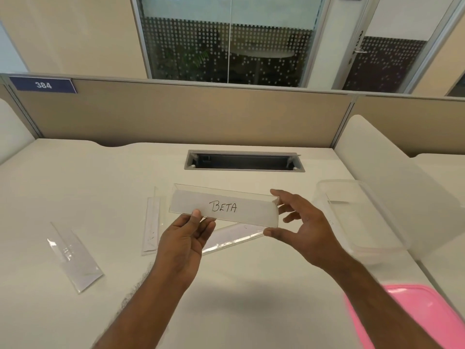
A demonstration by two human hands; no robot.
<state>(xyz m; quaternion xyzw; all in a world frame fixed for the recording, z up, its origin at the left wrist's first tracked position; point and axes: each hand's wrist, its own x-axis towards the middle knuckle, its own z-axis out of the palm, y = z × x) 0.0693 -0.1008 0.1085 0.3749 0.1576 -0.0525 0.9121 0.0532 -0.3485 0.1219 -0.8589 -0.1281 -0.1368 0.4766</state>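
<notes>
Both hands have hold of a clear plastic name plate [251, 210] with a white slip inside that reads "BETA" in black pen. It is off the counter [75, 172], held up over the middle and lying roughly level, with the lettering turned towards the person.

The left hand [183, 243] pinches the plate's lower edge near its left end, thumb pressed on the front and fingers tucked behind. The right hand [304, 227] spans the right end. Its thumb is under the bottom corner and its forefinger is on the top corner, and the remaining fingers sit loosely curled behind the plastic.

Directly beneath the plate another clear holder [234, 239] lies flat on the counter at a slant. A third holder [151, 222] sits just to the left of the hands, and a fourth [75, 258] lies well apart towards the left edge.

Along the right edge stands a clear plastic tub [359, 220]. A pink lid [417, 321] lies at the near right corner. A grey cable slot [244, 161] is set into the counter near the far edge, in front of a beige partition [188, 114] bearing a blue tag marked 384 [42, 84].
</notes>
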